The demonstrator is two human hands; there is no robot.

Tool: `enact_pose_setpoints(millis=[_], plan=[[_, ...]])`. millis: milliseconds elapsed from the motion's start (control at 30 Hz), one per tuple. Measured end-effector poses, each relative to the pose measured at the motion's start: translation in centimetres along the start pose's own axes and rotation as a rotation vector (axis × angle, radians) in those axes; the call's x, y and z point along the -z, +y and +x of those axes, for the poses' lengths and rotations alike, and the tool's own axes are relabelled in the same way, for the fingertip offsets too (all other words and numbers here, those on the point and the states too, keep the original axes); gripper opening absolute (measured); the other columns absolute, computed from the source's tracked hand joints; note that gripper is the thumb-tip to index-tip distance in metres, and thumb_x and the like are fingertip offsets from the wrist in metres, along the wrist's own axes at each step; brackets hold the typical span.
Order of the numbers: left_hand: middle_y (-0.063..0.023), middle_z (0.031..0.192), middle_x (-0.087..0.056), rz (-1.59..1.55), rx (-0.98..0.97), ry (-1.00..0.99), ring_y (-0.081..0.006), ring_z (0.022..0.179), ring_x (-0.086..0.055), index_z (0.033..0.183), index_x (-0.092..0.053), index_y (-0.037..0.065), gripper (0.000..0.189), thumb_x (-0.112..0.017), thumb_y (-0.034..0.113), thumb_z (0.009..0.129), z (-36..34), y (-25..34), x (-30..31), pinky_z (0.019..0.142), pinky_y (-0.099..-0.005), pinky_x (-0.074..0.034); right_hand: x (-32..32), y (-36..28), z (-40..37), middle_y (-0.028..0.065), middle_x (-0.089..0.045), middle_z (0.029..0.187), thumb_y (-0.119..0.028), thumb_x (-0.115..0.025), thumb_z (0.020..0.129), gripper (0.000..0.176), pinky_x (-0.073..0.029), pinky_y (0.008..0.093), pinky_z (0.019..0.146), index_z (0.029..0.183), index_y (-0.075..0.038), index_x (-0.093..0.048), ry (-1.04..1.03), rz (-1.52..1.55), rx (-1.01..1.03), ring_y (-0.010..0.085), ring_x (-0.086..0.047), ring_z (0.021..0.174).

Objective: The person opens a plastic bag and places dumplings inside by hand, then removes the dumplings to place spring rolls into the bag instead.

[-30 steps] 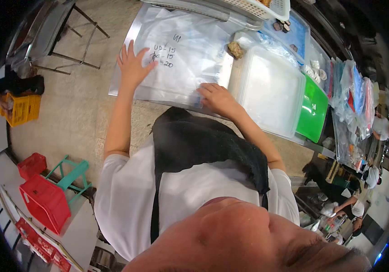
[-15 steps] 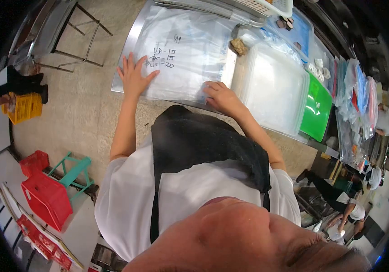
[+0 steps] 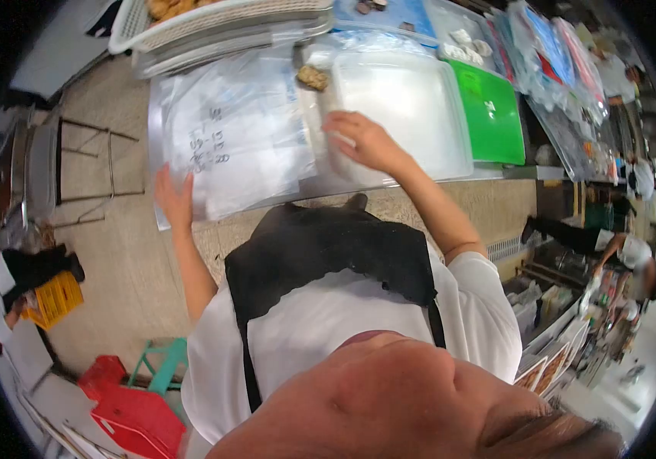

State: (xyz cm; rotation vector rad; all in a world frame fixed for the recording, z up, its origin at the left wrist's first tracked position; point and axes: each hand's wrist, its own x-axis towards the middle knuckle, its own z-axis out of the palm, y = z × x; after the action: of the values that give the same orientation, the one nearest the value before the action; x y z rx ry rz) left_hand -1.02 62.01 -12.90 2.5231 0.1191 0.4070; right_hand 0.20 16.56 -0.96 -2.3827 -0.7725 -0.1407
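Clear plastic bags (image 3: 244, 107) lie flat on a metal table, with black handwriting showing toward their left side. My left hand (image 3: 175, 197) rests at the near left edge of the bags, fingers stretched and thumb apart. My right hand (image 3: 368, 144) is over the near left part of a translucent plastic container (image 3: 401, 92), to the right of the bags. Its fingers are loosely bent and spread, with nothing in them. Beyond it, a small brown lump (image 3: 313, 77) sits between the bags and the container.
A white basket (image 3: 213, 19) of brown food stands on stacked trays at the back left. To the right are a green board (image 3: 489, 115) and hanging plastic bags (image 3: 550, 46). A blue tray (image 3: 389, 19) is behind. Stools and red crates (image 3: 137, 421) stand on the floor; other people work farther off.
The view has turned, shifting the table left. My right hand has left the bags' near right corner and moved right to the container; my left hand stays at the bags' left edge.
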Motion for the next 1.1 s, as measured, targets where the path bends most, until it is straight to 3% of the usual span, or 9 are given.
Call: enact_pose_setpoints(millis=[100, 200, 300, 500, 700, 733, 833, 933, 1100], plan=[[-0.0213, 0.147, -0.041, -0.037, -0.007, 0.034, -0.0395, 0.14, -0.03, 0.141, -0.047, 0.011, 0.065, -0.069, 0.041, 0.087, 0.4, 1.5, 0.9, 0.115, -0.0524, -0.021, 4.7, 4.5, -0.8, 0.0109, -0.063, 0.122, -0.014, -0.068, 0.088, 0.025, -0.053, 0.0373, 0.089, 0.113, -0.011, -0.066, 0.164, -0.099, -0.074, 0.0295, -0.062, 0.109], [-0.0227, 0.148, -0.039, 0.014, -0.057, 0.062, -0.041, 0.14, -0.03, 0.141, -0.047, 0.01, 0.062, -0.07, 0.036, 0.088, 0.7, 7.2, 1.4, 0.115, -0.0501, -0.023, 9.9, 7.2, -2.5, 0.0079, -0.064, 0.12, -0.016, -0.066, 0.091, 0.022, -0.055, 0.0325, 0.074, 0.113, -0.01, -0.066, 0.221, -0.082, -0.334, 0.0242, -0.065, 0.1], [-0.0226, 0.149, -0.037, -0.059, -0.115, 0.043, -0.041, 0.14, -0.029, 0.14, -0.048, 0.009, 0.06, -0.07, 0.032, 0.089, 0.5, 12.8, -0.7, 0.114, -0.0501, -0.024, 12.8, 11.9, -5.2, 0.012, -0.067, 0.108, -0.019, -0.065, 0.091, 0.021, -0.054, 0.0351, 0.072, 0.109, -0.008, -0.068, 0.324, -0.04, -0.419, 0.0263, -0.066, 0.093], [-0.021, 0.151, -0.034, -0.246, -0.231, -0.147, -0.0398, 0.141, -0.029, 0.138, -0.05, 0.008, 0.057, -0.069, 0.028, 0.089, -1.7, 25.7, -6.7, 0.114, -0.0492, -0.026, 17.5, 18.2, -10.4, 0.0113, -0.07, 0.097, -0.02, -0.066, 0.09, 0.021, -0.054, 0.0342, 0.07, 0.106, -0.008, -0.071, 0.299, -0.068, -0.633, 0.0256, -0.068, 0.081], [-0.0224, 0.15, -0.036, -0.296, -0.194, -0.247, -0.0403, 0.139, -0.031, 0.141, -0.044, 0.005, 0.066, -0.07, 0.032, 0.087, -3.3, 33.4, -11.3, 0.113, -0.0484, -0.027, 20.3, 24.4, -14.2, 0.013, -0.071, 0.098, -0.021, -0.066, 0.09, 0.021, -0.055, 0.0347, 0.07, 0.106, -0.007, -0.071, 0.351, -0.061, -0.597, 0.0253, -0.068, 0.079], [-0.022, 0.14, -0.045, -0.2, -0.246, -0.194, -0.0385, 0.129, -0.042, 0.143, -0.042, 0.005, 0.066, -0.07, 0.028, 0.087, -3.2, 33.7, -11.8, 0.106, -0.0459, -0.036, 20.6, 25.1, -14.4, 0.0128, -0.071, 0.098, -0.021, -0.066, 0.09, 0.021, -0.056, 0.0348, 0.07, 0.106, -0.008, -0.071, 0.353, -0.051, -0.598, 0.0253, -0.068, 0.08], [-0.0197, 0.125, -0.052, -0.236, 0.042, -0.387, -0.0342, 0.113, -0.051, 0.142, -0.042, 0.003, 0.062, -0.067, 0.02, 0.088, -4.0, 34.1, -11.8, 0.096, -0.0418, -0.044, 21.2, 25.7, -13.7, 0.0118, -0.069, 0.098, -0.02, -0.067, 0.09, 0.021, -0.056, 0.035, 0.07, 0.107, -0.008, -0.07, 0.324, -0.033, -0.566, 0.0252, -0.068, 0.081], [-0.0178, 0.115, -0.054, -0.214, 0.056, -0.452, -0.0305, 0.102, -0.054, 0.142, -0.042, 0.003, 0.059, -0.065, 0.014, 0.089, -4.7, 34.0, -11.6, 0.09, -0.0386, -0.047, 21.7, 24.6, -11.7, 0.0104, -0.067, 0.099, -0.019, -0.067, 0.089, 0.021, -0.056, 0.0348, 0.07, 0.108, -0.008, -0.07, 0.273, -0.044, -0.481, 0.0247, -0.068, 0.082], [-0.0201, 0.126, -0.052, -0.211, -0.006, -0.362, -0.0344, 0.113, -0.052, 0.142, -0.042, 0.004, 0.059, -0.065, 0.011, 0.088, -5.5, 34.5, -11.5, 0.097, -0.0403, -0.044, 20.2, 24.3, -8.9, 0.0104, -0.066, 0.099, -0.018, -0.066, 0.089, 0.02, -0.056, 0.0349, 0.071, 0.106, -0.009, -0.069, 0.209, -0.055, -0.39, 0.0247, -0.067, 0.081]])
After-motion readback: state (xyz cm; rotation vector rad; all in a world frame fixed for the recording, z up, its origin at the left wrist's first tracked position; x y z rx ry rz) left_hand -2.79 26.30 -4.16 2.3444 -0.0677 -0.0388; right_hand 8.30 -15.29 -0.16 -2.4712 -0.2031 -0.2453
